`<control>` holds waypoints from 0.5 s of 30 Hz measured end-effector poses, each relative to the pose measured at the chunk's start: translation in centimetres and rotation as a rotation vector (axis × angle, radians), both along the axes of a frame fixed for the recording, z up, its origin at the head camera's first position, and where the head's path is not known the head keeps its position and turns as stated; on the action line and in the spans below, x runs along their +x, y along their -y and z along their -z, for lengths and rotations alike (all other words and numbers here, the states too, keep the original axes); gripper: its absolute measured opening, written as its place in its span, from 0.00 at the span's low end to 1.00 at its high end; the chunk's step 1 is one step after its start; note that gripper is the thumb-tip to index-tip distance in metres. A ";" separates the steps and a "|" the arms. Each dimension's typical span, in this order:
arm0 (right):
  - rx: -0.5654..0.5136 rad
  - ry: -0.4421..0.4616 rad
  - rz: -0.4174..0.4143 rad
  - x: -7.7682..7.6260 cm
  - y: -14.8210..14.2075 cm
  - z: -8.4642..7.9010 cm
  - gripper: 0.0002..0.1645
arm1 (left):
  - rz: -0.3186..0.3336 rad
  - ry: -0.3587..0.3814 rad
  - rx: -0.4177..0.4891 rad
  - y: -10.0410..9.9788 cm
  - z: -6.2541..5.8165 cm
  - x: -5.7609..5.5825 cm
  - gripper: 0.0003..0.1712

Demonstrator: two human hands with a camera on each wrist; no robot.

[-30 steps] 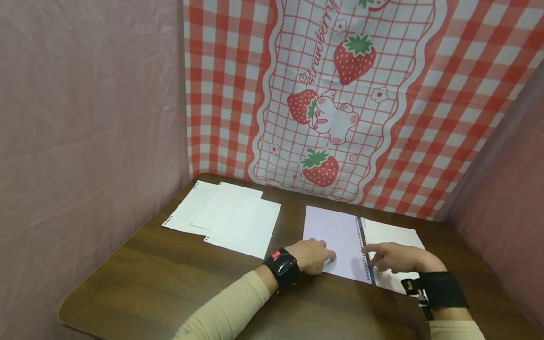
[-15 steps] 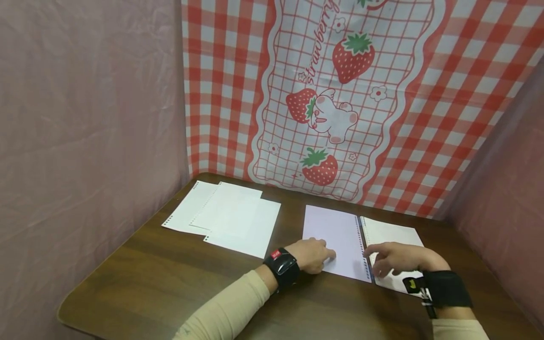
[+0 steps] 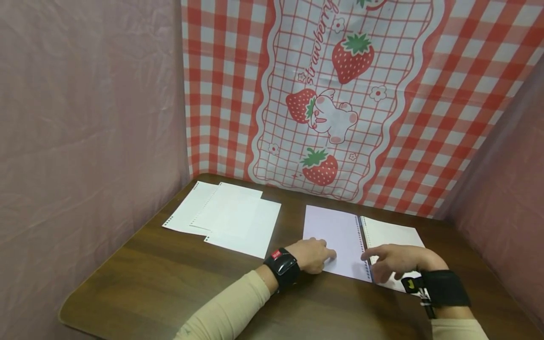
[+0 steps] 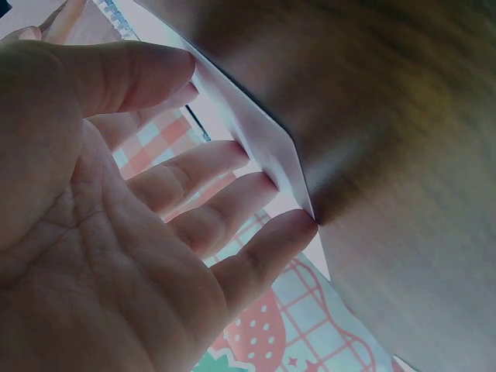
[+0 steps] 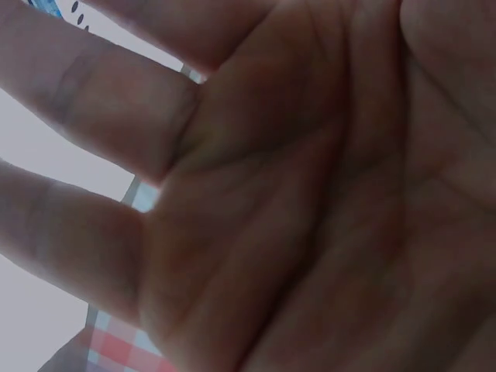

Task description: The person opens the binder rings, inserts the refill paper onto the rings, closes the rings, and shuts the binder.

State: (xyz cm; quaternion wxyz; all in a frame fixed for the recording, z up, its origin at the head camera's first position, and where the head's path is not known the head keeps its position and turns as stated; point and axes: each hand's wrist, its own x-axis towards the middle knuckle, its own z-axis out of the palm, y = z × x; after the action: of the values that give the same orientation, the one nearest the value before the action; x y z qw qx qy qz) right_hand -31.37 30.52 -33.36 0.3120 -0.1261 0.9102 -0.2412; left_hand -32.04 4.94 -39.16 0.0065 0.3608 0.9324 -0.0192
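Observation:
A loose-leaf binder notebook lies spread on the wooden table, a pale purple sheet (image 3: 329, 226) on its left side and white paper (image 3: 393, 233) on its right. Its ring binding (image 3: 362, 230) runs between the two. My left hand (image 3: 312, 256) rests on the lower left of the purple sheet; the left wrist view shows its fingertips (image 4: 298, 225) against the sheet, fingers spread. My right hand (image 3: 401, 259) is over the white paper, index finger extended to the binding and thumb low beside it. In the right wrist view, the palm (image 5: 271, 170) hides most of the notebook.
Several loose white sheets (image 3: 231, 208) with punched holes overlap at the back left of the table (image 3: 170, 278). A red checked strawberry cloth (image 3: 238, 94) hangs behind the table, and pinkish curtains (image 3: 93, 118) stand at both sides.
My right hand shifts slightly right off the binding, then back left toward it, its fingers changing pose a little. The left hand and the papers stay in place.

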 end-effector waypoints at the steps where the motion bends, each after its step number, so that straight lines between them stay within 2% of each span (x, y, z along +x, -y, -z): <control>1: 0.000 0.003 -0.005 0.1 0.0 0.0 0.30 | -0.001 -0.001 0.000 0.0 0.0 0.0 0.26; 15: 0.000 0.022 0.010 0.0 0.1 0.1 0.27 | -0.004 0.001 0.009 0.1 -0.1 0.2 0.26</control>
State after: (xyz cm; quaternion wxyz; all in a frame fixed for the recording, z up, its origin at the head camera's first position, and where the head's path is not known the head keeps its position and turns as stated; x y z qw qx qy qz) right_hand -31.40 30.42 -33.42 0.3208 -0.1190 0.9073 -0.2443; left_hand -31.84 4.83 -39.08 0.0056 0.3591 0.9332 -0.0146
